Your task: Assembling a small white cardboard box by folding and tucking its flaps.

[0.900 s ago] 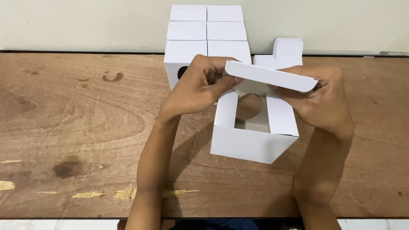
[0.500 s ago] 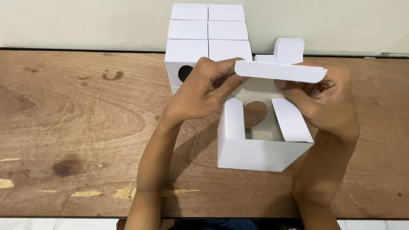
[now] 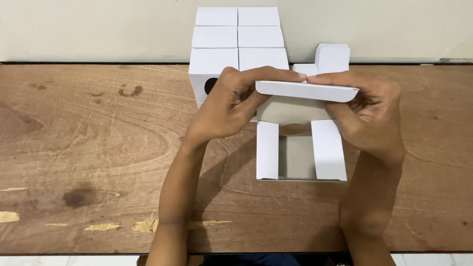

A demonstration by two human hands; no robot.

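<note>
Nearest the lower edge of the frame my two forearms come up over the wooden table (image 3: 88,148), which is scuffed, with pale chipped patches toward the lower left.

Just right of centre sits the open white carton (image 3: 300,157), its two side flaps folded in flat and a grey inside showing between them. My left hand (image 3: 231,106) is curled partly closed, thumb and fingers pinching the left end of the carton's top flap (image 3: 305,91). My right hand (image 3: 367,111) is likewise partly closed, fingers over the flap's right end and thumb beneath, so the flap lies level between both hands, above the opening.

To do this well, I judge I should keep the side flaps lying flat, hold the top flap square to the carton walls with even pressure at both ends, and bend along the crease rather than across the panel, so the card does not buckle.

Further back, at upper centre, stands a stack of closed white cartons (image 3: 239,39) in two columns against the cream wall; the front left one has a round dark hole in its face. To their right an unclosed white carton (image 3: 330,58) has a rounded tab standing up. None shows any label I can make out.
</note>
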